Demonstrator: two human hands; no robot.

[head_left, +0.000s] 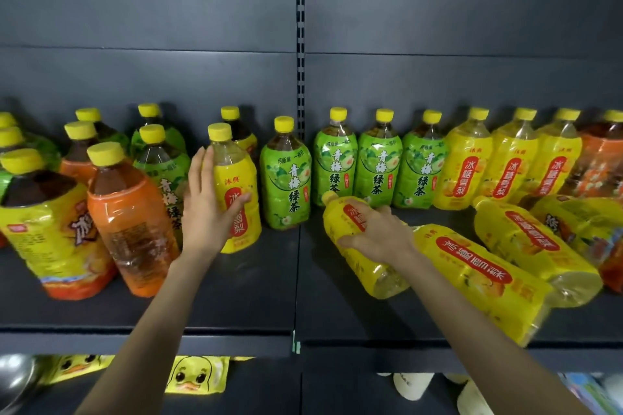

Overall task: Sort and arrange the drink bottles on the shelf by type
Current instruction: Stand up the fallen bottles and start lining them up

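My left hand [205, 209] wraps an upright yellow-labelled bottle [237, 178] on the dark shelf [236, 296], thumb across its red label. My right hand [374, 232] grips a yellow bottle lying on its side [381, 274], cap pointing to the back left. Two more yellow bottles [478, 276] [536, 246] lie flat to its right. Green-labelled bottles [377, 168] stand in a row at the back, with one more [286, 178] left of the post. Upright yellow bottles [509, 165] continue that row to the right.
At the left stands a mixed cluster: an orange-labelled bottle [131, 226], a yellow-and-orange one [50, 232] and green ones [165, 175] behind. Orange bottles [603, 162] crowd the far right. A slotted upright post [300, 44] splits the back panel. Duck-printed packs [195, 374] lie below.
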